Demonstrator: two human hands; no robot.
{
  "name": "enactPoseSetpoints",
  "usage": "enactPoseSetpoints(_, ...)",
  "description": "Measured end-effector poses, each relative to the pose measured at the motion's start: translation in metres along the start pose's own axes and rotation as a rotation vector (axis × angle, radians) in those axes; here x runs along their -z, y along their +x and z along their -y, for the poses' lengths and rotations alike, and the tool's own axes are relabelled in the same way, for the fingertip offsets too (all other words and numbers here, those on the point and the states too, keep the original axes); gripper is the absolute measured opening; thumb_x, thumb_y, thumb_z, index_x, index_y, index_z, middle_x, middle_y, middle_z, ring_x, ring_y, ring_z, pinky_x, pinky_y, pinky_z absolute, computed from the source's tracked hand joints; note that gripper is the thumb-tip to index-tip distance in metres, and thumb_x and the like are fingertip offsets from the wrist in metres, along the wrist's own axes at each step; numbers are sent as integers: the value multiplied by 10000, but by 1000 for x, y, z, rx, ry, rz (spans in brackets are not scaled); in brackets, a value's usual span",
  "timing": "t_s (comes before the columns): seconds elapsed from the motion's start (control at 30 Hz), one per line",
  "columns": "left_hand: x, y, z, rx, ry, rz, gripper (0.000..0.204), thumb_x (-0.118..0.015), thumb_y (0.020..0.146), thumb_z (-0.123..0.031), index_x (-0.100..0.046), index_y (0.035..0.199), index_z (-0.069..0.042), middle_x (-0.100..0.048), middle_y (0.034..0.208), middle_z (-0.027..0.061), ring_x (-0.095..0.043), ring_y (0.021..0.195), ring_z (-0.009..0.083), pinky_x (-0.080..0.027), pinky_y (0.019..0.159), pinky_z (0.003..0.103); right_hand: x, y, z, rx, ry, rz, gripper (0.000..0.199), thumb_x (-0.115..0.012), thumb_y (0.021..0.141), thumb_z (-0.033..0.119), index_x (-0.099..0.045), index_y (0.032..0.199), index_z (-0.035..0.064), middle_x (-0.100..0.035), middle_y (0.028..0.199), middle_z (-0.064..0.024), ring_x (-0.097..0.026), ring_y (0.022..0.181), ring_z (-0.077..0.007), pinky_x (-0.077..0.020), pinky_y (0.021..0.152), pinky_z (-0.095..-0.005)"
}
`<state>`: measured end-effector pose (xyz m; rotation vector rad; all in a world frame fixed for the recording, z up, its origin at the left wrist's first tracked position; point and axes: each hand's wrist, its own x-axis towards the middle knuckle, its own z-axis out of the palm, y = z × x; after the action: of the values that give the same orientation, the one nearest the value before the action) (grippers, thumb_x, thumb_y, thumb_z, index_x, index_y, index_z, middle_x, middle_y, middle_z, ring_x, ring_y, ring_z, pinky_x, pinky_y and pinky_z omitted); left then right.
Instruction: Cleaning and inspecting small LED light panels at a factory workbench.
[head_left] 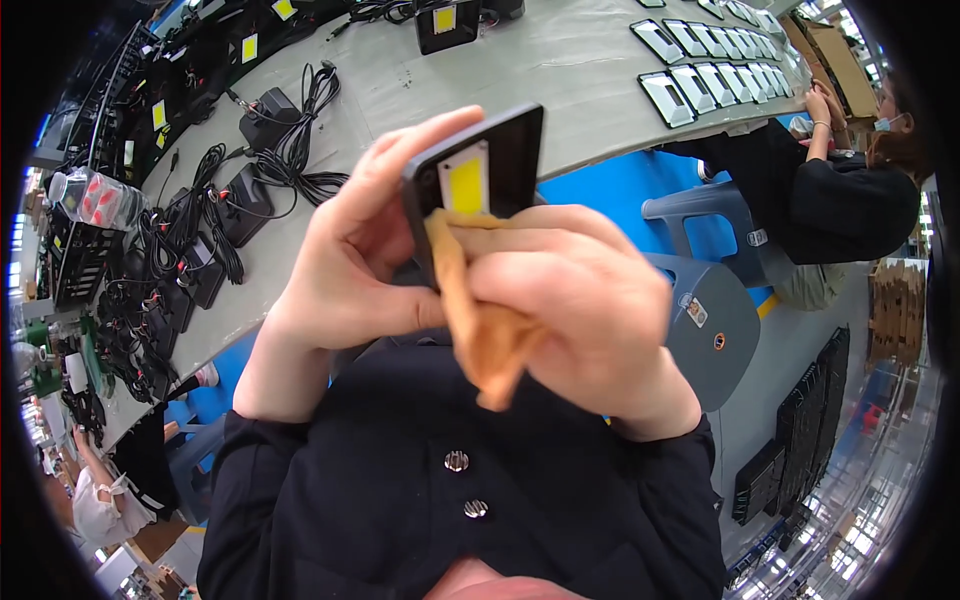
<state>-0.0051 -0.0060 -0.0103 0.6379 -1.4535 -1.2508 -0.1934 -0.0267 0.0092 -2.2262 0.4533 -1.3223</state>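
Note:
In front of my chest, my left hand grips a black rectangular floodlight housing by its left side, tilted with its open face toward me. A yellow LED panel on a pale plate shows inside it. My right hand, slightly blurred, pinches a tan cloth. The cloth's upper part reaches into the housing just below the LED panel, and its lower end hangs beneath my fingers. My right fingertips are partly hidden behind the cloth and the housing's rim.
Black adapters with coiled cables lie on the table's left side, near a clear plastic jar. Another floodlight stands at the back. Rows of white-faced frames lie at the far right, near a seated person. A blue-grey stool stands right.

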Motion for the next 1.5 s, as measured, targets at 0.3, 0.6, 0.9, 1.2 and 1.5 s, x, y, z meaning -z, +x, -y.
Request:
enactPoseSetpoints(0.3, 2, -7, 14, 22, -523, 111, 1014, -789, 613, 123, -243, 1460, 3, -411, 1418, 137, -403, 1326, 231, -336, 1098, 366, 42, 9, 7, -34, -59, 255, 371, -748, 718, 306, -640, 896, -1, -691, 872, -112, -654, 808, -253, -519, 717, -329)
enactPoseSetpoints(0.6, -4, -2, 3, 293, -754, -50, 1054, -829, 642, 12, -189, 1479, -2, -382, 1445, 145, -400, 1333, 233, -334, 1100, 365, 67, -40, 10, -582, 531, -352, 364, -554, 645, -2, -546, 1004, -59, -591, 830, -121, -579, 715, -162, -468, 634, -249)
enactPoseSetpoints(0.9, -40, 13, 3, 171, -256, 57, 847, -712, 826, -173, -199, 1490, -54, -343, 1447, 148, -375, 1330, 242, -344, 1065, 401, 21, -42, -24, -616, 283, -65, 433, -767, 657, 48, -597, 1051, -16, -626, 1019, -115, -641, 861, -201, -517, 730, -317)
enactPoseSetpoints(1.2, -74, 39, 15, 166, 553, 225, 678, -572, 889, -377, -334, 1434, -51, -544, 1249, 169, -542, 1144, 276, -459, 902, 365, 59, -85, -3, -928, 479, -311, 353, -687, 827, 52, -548, 1147, -5, -636, 1033, -89, -633, 865, -123, -516, 674, -238)
enactPoseSetpoints(1.5, -71, 172, 137, -7, 1037, -45, 986, -715, 740, -493, -205, 1461, -55, -348, 1418, 254, -341, 1339, 370, -330, 1084, 422, 115, -91, -38, -450, -487, -193, 146, -542, 945, 102, -626, 978, -12, -640, 867, -81, -600, 702, -143, -458, 621, -251)
